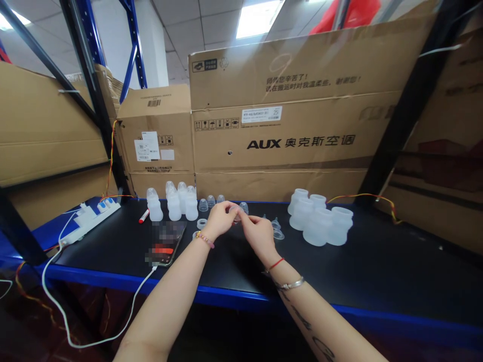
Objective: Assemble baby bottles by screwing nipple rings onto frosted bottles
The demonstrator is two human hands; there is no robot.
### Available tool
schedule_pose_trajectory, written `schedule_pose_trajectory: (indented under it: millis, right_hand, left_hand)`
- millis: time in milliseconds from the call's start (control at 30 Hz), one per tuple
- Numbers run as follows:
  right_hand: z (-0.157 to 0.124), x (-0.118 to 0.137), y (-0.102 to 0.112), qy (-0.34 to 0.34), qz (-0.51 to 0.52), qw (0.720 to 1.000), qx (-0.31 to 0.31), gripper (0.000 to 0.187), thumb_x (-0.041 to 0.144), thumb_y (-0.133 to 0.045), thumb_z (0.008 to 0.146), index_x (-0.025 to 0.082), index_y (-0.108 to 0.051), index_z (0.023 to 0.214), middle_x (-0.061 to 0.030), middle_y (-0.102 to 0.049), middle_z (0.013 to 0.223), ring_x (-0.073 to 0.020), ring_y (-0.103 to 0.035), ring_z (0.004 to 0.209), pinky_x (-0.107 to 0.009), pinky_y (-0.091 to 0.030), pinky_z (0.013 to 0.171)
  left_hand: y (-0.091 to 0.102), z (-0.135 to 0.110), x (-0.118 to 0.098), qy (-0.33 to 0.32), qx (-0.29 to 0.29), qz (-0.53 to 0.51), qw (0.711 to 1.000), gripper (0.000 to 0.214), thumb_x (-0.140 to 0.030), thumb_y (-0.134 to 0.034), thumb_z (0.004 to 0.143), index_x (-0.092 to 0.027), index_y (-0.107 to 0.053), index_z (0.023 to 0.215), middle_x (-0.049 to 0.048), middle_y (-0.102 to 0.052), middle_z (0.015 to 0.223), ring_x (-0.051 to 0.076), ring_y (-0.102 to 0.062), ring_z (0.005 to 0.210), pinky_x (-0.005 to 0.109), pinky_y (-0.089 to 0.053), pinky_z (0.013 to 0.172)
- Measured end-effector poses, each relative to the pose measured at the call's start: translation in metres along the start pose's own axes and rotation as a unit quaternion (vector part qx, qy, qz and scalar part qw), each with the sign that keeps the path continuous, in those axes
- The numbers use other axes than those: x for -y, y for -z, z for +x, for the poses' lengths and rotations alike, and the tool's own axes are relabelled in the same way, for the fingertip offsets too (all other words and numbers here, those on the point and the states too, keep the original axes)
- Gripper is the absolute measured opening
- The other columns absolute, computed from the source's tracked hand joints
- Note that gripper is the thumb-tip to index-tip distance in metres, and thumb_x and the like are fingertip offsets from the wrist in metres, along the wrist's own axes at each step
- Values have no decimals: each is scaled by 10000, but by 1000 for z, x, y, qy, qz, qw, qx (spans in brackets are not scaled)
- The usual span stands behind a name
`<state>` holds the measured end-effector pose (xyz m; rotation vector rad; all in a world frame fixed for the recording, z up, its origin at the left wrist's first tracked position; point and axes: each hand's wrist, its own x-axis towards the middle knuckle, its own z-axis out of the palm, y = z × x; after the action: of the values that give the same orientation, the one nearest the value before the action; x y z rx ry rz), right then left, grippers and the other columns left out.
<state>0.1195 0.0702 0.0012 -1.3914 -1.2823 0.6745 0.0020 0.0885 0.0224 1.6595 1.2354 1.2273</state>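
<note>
My left hand [222, 219] and my right hand [258, 235] meet over the middle of the dark shelf. Their fingers pinch a small clear baby-bottle part [237, 215], mostly covered, so its exact kind is hidden. Beside my right hand lie several clear silicone nipples [277, 233]. Left of my left hand are whitish collar rings [202, 224], one partly behind the wrist. Clear domed caps [211, 201] stand behind my left hand, and another cap [244, 207] is just past my fingertips.
Capped baby bottles [174, 203] stand at the left; uncapped bottle bodies [320, 226] are grouped at the right. A phone [168, 244] on a white cable, a red-and-white marker [144, 216] and a power strip [92, 221] lie leftward. Cardboard [294, 120] walls the back.
</note>
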Motion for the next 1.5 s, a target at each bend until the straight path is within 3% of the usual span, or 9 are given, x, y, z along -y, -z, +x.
schedule_pose_trajectory:
  millis: [67, 133, 300, 433, 600, 900, 1100, 1300, 1500]
  right_hand:
    - [-1, 1, 2, 1, 19, 1000, 7, 476, 596, -638, 680, 140, -673, 547, -34, -574, 465, -163, -515, 519, -259, -314, 479]
    - [0, 4, 4, -51, 77, 995, 31, 420, 533, -681, 668, 122, -690, 582, -39, -602, 502, -130, -473, 481, -250, -307, 457]
    - [4, 9, 9, -155, 147, 976, 39, 215, 291, -742, 616, 125, -633, 534, -45, -590, 479, -96, -407, 408, -244, -280, 391]
    - [6, 5, 5, -127, 95, 987, -12, 180, 230, -713, 601, 154, -601, 483, -26, -568, 445, -120, -464, 438, -246, -336, 424]
    - [9, -4, -6, -104, 19, 994, -33, 135, 263, -663, 612, 155, -667, 530, -9, -544, 406, -146, -476, 432, -259, -305, 419]
    - [8, -4, 0, -10, -110, 993, -38, 276, 346, -565, 708, 169, -697, 543, -60, -607, 449, -197, -564, 491, -282, -328, 468]
    - [4, 0, -3, 27, -141, 989, -34, 345, 392, -511, 751, 167, -709, 580, -85, -641, 515, -194, -555, 516, -290, -320, 494]
    - [6, -2, -3, 39, -151, 987, -39, 356, 396, -499, 767, 169, -707, 589, -93, -652, 535, -197, -559, 523, -291, -320, 500]
    - [16, -7, 1, 16, -92, 995, -36, 280, 384, -578, 715, 171, -719, 599, -83, -689, 574, -205, -607, 557, -277, -364, 509]
  left_hand:
    - [0, -2, -4, 43, 4, -52, 998, 124, -172, -529, 867, -123, -641, 892, 51, -684, 792, 119, -646, 616, 228, -534, 578]
    - [1, -3, -7, 80, 20, -101, 991, 105, -167, -542, 868, -123, -637, 882, 40, -684, 768, 104, -645, 584, 234, -549, 592]
    - [4, -2, -7, 126, 115, -166, 971, 63, -88, -628, 784, -96, -653, 841, 51, -688, 710, 103, -671, 650, 224, -571, 680]
    - [-1, -1, -2, 102, 107, -150, 978, 147, -4, -612, 722, -93, -650, 833, 32, -678, 703, 89, -654, 615, 224, -570, 674]
    - [-10, -3, 2, 50, -3, 20, 999, 198, -32, -590, 719, -127, -663, 876, 26, -690, 755, 94, -618, 561, 241, -553, 620]
    - [-3, -2, 2, -61, 6, 159, 985, 187, -182, -531, 851, -153, -691, 944, 68, -712, 869, 160, -648, 760, 310, -519, 822]
    - [-9, -9, -5, -100, -66, 260, 958, 180, -132, -489, 868, -131, -668, 890, 125, -642, 949, 212, -601, 925, 351, -475, 913]
    - [-13, -8, -3, -97, -68, 241, 963, 174, -121, -471, 877, -121, -642, 904, 128, -621, 966, 202, -597, 919, 360, -474, 925]
    - [-6, 5, 12, -57, 33, 113, 991, 277, -69, -566, 763, -123, -665, 1016, 89, -696, 985, 152, -642, 795, 295, -528, 807]
